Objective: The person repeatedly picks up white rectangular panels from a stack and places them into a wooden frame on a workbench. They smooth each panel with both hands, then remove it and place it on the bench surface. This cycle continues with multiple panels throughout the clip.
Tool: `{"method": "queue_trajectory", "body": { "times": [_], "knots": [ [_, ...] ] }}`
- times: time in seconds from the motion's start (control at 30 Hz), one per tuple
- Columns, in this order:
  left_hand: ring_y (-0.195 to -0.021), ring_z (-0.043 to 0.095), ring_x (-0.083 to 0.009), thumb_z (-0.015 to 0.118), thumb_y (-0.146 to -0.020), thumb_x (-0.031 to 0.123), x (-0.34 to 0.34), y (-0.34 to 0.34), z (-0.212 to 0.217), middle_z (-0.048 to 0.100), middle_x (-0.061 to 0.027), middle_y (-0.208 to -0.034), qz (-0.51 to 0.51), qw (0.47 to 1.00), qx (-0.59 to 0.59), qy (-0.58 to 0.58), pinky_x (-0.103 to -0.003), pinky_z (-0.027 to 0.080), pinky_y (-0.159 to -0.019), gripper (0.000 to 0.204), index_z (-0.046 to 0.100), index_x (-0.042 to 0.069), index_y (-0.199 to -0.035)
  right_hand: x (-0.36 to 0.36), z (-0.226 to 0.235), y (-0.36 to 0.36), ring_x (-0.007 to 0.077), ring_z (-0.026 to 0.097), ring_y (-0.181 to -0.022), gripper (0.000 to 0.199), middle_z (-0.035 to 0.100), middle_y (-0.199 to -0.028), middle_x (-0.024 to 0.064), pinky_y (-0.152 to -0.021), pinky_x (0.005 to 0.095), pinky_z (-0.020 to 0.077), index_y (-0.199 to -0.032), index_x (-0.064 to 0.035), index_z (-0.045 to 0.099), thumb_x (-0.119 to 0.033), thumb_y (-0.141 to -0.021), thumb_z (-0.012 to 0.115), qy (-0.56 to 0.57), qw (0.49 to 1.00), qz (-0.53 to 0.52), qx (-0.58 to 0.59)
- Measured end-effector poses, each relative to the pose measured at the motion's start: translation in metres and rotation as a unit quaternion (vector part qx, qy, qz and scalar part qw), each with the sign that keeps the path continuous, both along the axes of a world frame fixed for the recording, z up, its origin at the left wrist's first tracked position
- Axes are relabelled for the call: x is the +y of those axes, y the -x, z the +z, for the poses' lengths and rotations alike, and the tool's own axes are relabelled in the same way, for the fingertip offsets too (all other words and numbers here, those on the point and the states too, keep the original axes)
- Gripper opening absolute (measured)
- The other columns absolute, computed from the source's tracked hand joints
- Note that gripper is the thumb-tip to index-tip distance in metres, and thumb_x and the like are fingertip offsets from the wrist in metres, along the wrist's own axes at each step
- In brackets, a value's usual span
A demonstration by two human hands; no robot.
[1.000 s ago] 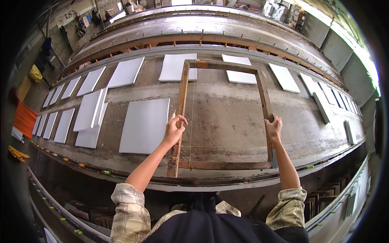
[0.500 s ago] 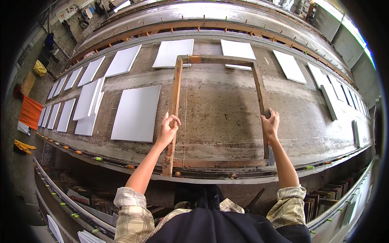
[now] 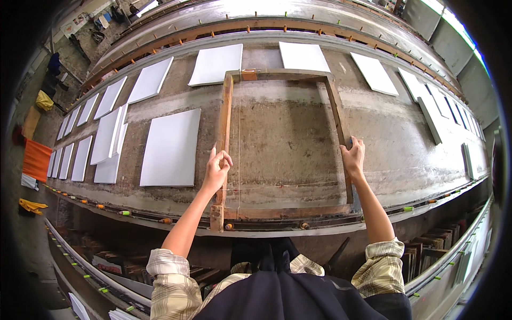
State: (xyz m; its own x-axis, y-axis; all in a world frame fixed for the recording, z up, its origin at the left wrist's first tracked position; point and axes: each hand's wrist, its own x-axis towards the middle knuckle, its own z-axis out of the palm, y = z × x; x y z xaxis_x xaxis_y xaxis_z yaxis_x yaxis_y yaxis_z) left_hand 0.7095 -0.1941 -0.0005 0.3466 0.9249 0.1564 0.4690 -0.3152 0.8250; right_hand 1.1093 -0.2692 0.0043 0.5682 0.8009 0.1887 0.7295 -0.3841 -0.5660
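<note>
While left fingers (image 3: 226, 158) and right fingers (image 3: 358, 145) grip its sides, wooden frame (image 3: 226, 111), long axis pointing forward

Cream checked sleeves (image 3: 173, 288) with brown lines; thick rolled cuffs (image 3: 168, 262); dark garment (image 3: 290, 298) over torso; bare hands (image 3: 216, 172).

Where the right hand (image 3: 353, 156) grips the wooden frame (image 3: 226, 109), it covers a short stretch of the bar; a dark thing (image 3: 349, 143) by its fingers is too small to name. The left hand (image 3: 216, 169) likewise hides part of its own bar. Beyond the grip, the far bar (image 3: 293, 75) masks the near edge of one white panel (image 3: 303, 56). Nearer than the grip, items (image 3: 431, 250) under the table (image 3: 394, 133) are too shadowed to identify, and the wearer's black garment (image 3: 282, 298) is cut off by the lower edge.
</note>
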Motion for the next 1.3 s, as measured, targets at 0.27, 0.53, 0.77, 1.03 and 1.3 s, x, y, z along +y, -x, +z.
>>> {"method": "queue_trajectory", "body": {
  "times": [0.27,0.53,0.77,1.03,1.3],
  "knots": [
    [-0.085,0.058,-0.0199,0.054,-0.077,-0.005,-0.006,-0.002,-0.003,0.040,-0.0193,-0.126,0.013,0.985,0.152,-0.077,-0.038,0.050,-0.084,0.015,0.052,0.008,-0.082,-0.003,0.002,0.018,0.0369,0.041,-0.110,0.051,0.044,-0.113,0.0246,-0.094,0.0416,0.0385,-0.124,0.0112,0.036,-0.009,-0.082,0.056,0.046,0.989,0.027,-0.139],
    [-0.135,0.023,-0.0318,0.057,-0.080,0.003,-0.006,-0.002,0.011,0.046,-0.0112,-0.126,0.018,0.997,0.028,-0.067,-0.047,0.027,-0.106,0.018,0.056,0.010,-0.097,0.011,0.015,0.045,0.0295,0.032,-0.119,0.071,0.035,-0.123,0.0151,-0.099,0.0451,0.0280,-0.138,-0.0026,0.026,-0.022,-0.080,0.063,0.047,0.956,0.011,-0.289],
    [-0.134,0.026,-0.0310,0.057,-0.083,0.009,0.017,0.110,0.065,0.039,-0.0187,-0.136,0.114,0.986,-0.045,-0.110,-0.044,0.028,-0.105,0.024,0.057,0.008,-0.107,0.077,0.116,0.215,0.0295,0.034,-0.115,0.061,0.035,-0.123,0.0166,-0.097,0.0475,0.0296,-0.132,-0.0048,0.036,-0.022,-0.081,0.064,-0.104,0.925,0.245,-0.271],
    [-0.120,0.044,-0.0255,0.051,-0.085,0.003,0.071,0.369,0.065,0.055,-0.0092,-0.117,0.299,0.930,-0.132,-0.169,-0.038,0.032,-0.102,0.025,0.052,0.005,-0.109,0.199,0.113,0.463,0.0242,0.056,-0.101,0.032,0.056,-0.112,0.0162,-0.089,0.0350,0.0452,-0.116,-0.0009,0.055,-0.014,-0.087,0.059,-0.109,0.863,0.493,-0.027],
    [-0.117,0.040,-0.0322,0.056,-0.082,0.008,0.131,0.558,0.014,0.048,-0.0145,-0.122,0.479,0.853,0.017,-0.208,-0.043,0.032,-0.099,0.033,0.049,0.005,-0.114,0.300,0.008,0.695,0.0181,0.059,-0.091,0.032,0.059,-0.107,0.0114,-0.081,0.0295,0.0490,-0.122,0.0028,0.048,-0.008,-0.091,0.049,0.091,0.755,0.483,0.434]
  ]
}}
